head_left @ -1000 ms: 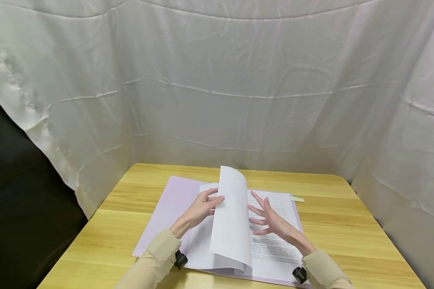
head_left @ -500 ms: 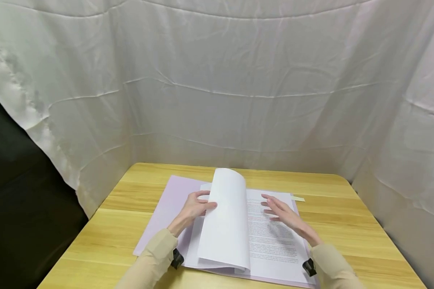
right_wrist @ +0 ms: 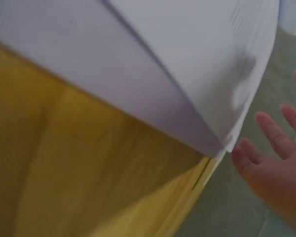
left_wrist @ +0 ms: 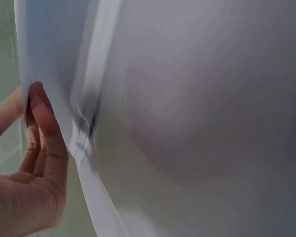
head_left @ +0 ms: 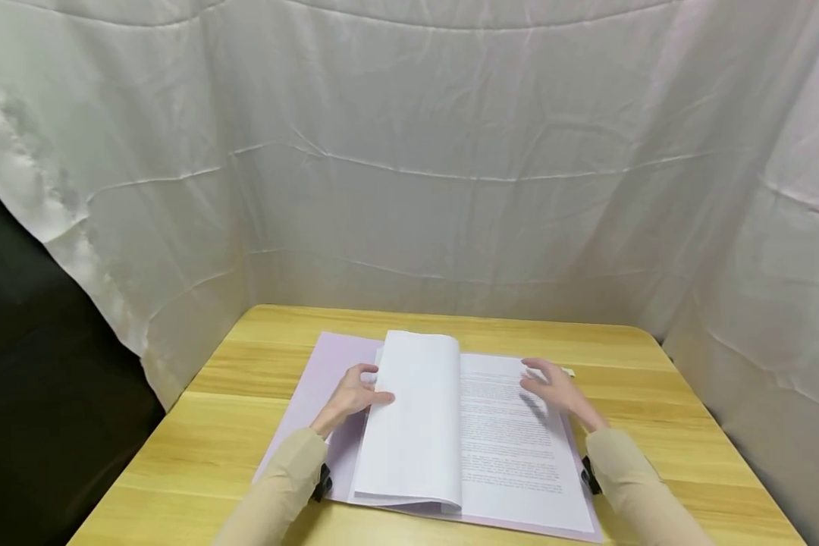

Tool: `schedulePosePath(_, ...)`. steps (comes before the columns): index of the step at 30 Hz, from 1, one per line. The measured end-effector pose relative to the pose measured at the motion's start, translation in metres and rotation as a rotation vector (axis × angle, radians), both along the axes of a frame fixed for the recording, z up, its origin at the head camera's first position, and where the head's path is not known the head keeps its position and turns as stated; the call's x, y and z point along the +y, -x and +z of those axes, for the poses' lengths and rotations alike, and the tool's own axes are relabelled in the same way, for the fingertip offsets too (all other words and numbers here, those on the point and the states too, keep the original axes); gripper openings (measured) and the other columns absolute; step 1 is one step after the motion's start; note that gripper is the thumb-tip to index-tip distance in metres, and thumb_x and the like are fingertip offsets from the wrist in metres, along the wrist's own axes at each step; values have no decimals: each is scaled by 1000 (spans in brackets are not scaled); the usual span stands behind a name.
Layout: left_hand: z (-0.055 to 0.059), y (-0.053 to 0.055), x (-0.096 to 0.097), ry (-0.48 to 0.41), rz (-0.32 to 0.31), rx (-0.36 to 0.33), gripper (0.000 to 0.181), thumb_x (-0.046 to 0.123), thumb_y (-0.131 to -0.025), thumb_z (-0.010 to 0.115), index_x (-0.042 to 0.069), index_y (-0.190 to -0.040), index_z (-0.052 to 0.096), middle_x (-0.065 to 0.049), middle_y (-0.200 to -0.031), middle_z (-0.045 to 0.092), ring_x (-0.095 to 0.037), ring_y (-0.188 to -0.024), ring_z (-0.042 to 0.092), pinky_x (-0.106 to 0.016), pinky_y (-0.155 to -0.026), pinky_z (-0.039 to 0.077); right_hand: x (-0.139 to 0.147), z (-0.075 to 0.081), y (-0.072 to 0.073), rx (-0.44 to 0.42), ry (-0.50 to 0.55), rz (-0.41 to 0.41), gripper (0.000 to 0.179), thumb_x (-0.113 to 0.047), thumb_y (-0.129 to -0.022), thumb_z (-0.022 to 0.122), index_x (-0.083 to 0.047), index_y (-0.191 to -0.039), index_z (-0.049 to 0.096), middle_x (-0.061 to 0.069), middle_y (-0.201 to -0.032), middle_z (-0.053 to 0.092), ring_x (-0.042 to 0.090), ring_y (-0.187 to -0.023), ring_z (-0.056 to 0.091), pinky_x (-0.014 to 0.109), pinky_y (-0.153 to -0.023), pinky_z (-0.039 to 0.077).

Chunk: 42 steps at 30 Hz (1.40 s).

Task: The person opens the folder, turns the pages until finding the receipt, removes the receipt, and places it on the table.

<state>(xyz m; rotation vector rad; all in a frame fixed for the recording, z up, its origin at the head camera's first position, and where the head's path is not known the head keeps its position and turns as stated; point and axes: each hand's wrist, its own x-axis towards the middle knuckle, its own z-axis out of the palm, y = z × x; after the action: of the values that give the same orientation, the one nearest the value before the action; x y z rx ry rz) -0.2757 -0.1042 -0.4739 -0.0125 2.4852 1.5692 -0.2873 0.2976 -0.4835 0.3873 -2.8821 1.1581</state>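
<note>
A pale purple folder [head_left: 333, 360] lies spread on the table, holding a stack of white paper. Its turned sheet [head_left: 412, 425] curves over to the left, blank side up. My left hand [head_left: 350, 396] pinches that sheet's left edge between thumb and fingers, as the left wrist view also shows with the sheet [left_wrist: 54, 44] at the fingertips. On the right lies a page of printed text [head_left: 505, 455]. Over its upper right part hovers my right hand [head_left: 554, 388], fingers loosely bent and holding nothing. In the right wrist view its fingers are spread beside the folder's corner.
The wooden table [head_left: 655, 425] extends on all sides of the folder. A pale tab [head_left: 569, 372] sticks out past the folder's right edge. Grey-white curtains [head_left: 437, 174] hang behind and at both sides, with a black area [head_left: 34, 379] at far left.
My left hand has drawn the sheet leftward and down, so it lies flatter and more of the printed page shows. My right hand has moved right, away from the turned sheet.
</note>
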Motion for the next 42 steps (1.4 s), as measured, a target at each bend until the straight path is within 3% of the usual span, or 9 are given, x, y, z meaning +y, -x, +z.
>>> schedulePosePath(4, -2, 1, -4, 136, -28, 66, 80, 15, -78, 86, -5, -143, 44, -21, -102, 69, -25, -88, 66, -43, -84, 58, 1, 0, 9, -35, -37, -41, 57, -18, -98, 63, 7, -145, 44, 36, -150, 40, 57, -141, 32, 72, -116, 26)
schedulePosePath(8, -5, 0, -6, 216, -67, 108, 82, 15, -78, 86, -5, -144, 42, -13, -89, 63, -21, -77, 58, -36, -72, 54, 2, -2, 17, -42, -83, -64, 60, -18, -96, 63, 7, -146, 41, 37, -151, 38, 58, -140, 32, 72, -116, 26)
schedulePosePath(15, -4, -6, -10, 230, -131, 147, 83, 13, -79, 84, -8, -144, 38, -8, -80, 53, -17, -67, 47, -26, -60, 41, 2, -5, 24, -40, -124, -82, 62, -17, -95, 64, 9, -146, 41, 36, -150, 40, 56, -141, 33, 70, -117, 27)
schedulePosePath(20, -7, -6, -10, 274, -153, 176, 84, 11, -78, 84, -10, -144, 37, -8, -76, 56, -17, -66, 50, -27, -61, 44, 4, -7, 27, -58, -126, -102, 61, -17, -95, 64, 8, -146, 42, 36, -151, 40, 56, -141, 32, 70, -118, 25)
schedulePosePath(30, -13, -1, -6, 347, -142, 155, 86, 12, -78, 86, -8, -146, 37, -9, -78, 60, -18, -70, 54, -30, -65, 48, 8, -7, 30, -25, -114, -114, 56, -13, -96, 62, 11, -143, 44, 37, -147, 43, 56, -138, 36, 69, -117, 28)
schedulePosePath(36, -14, 0, -5, 367, -150, 175, 86, 13, -78, 86, -8, -145, 38, -10, -80, 60, -19, -70, 53, -29, -64, 47, 7, -6, 31, 1, -96, -168, 54, -10, -93, 64, 9, -141, 48, 37, -139, 48, 54, -128, 44, 68, -109, 36)
schedulePosePath(42, -15, -1, -6, 372, -148, 170, 85, 12, -78, 86, -8, -145, 38, -10, -78, 60, -19, -68, 54, -32, -65, 49, 6, -9, 34, 24, -77, -233, 55, -7, -92, 61, 6, -143, 47, 38, -143, 44, 53, -133, 39, 67, -113, 33)
